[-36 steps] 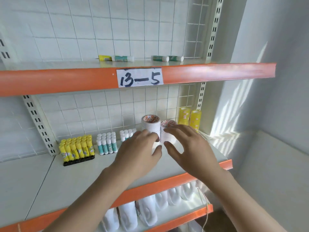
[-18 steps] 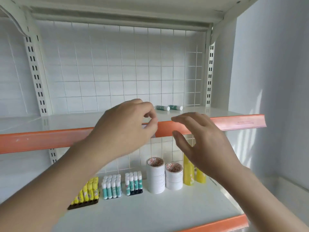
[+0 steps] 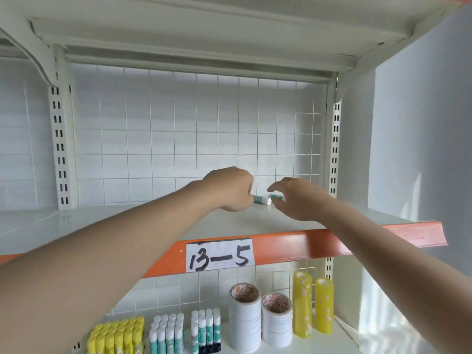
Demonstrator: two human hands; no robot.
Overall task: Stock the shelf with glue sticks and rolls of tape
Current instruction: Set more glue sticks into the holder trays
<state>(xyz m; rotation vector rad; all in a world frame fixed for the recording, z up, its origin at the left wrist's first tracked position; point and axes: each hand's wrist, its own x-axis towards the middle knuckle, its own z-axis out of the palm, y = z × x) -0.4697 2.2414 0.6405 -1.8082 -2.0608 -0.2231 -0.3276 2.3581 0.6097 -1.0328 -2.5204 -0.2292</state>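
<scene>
Two green-and-white glue sticks lie on their sides at the back of the upper shelf (image 3: 153,226). My left hand (image 3: 229,191) is curled at the left end of the nearer glue stick (image 3: 261,199), whose white cap points right. My right hand (image 3: 293,198) hovers with relaxed, spread fingers over the second glue stick (image 3: 277,196), which it mostly hides. On the shelf below stand two stacks of white tape rolls (image 3: 245,318), yellow tape stacks (image 3: 302,305), yellow glue sticks (image 3: 117,338) and green-and-white glue sticks (image 3: 166,335).
The upper shelf has an orange front edge with a paper label "13-5" (image 3: 219,254). A white wire grid backs the shelves, with slotted uprights (image 3: 61,149) at both sides. Another shelf board is overhead. A grey wall (image 3: 421,149) is on the right.
Both hands left the white tape rolls on the lower shelf and rose to the back of the upper shelf. My view tilted upward. My left hand now closes at a lying glue stick.
</scene>
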